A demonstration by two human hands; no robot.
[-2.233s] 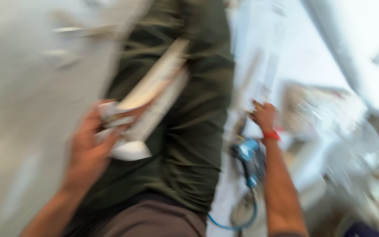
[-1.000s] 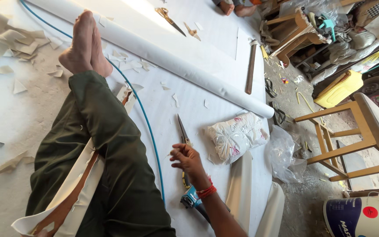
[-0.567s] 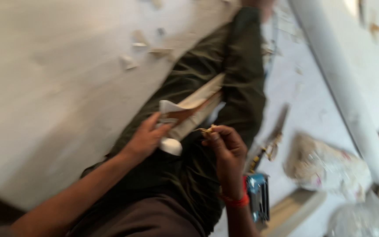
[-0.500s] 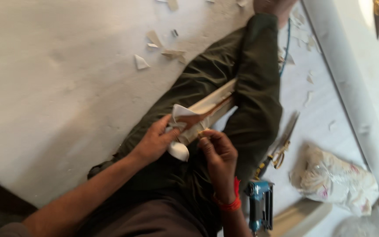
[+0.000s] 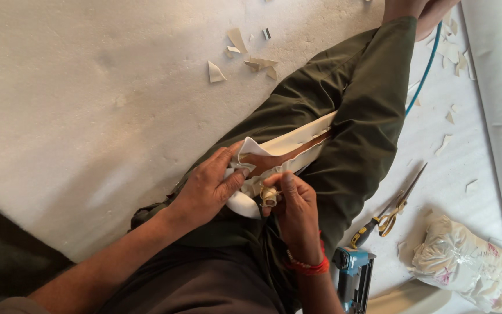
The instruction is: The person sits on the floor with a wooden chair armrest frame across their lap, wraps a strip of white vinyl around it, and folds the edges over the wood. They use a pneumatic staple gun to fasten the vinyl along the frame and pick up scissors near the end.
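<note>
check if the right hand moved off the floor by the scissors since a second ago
Yes. The right hand came up from the floor near the scissors onto the lap, now pinching the white padded strip.

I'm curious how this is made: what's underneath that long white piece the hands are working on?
The white piece lies along the person's lap, on the dark green trousers. The left hand and right hand cover its near end, so what is under there cannot be seen.

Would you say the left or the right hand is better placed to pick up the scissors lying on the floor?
Probably the right hand: the scissors lie on its side, while the left hand grips the white covered piece.
</note>
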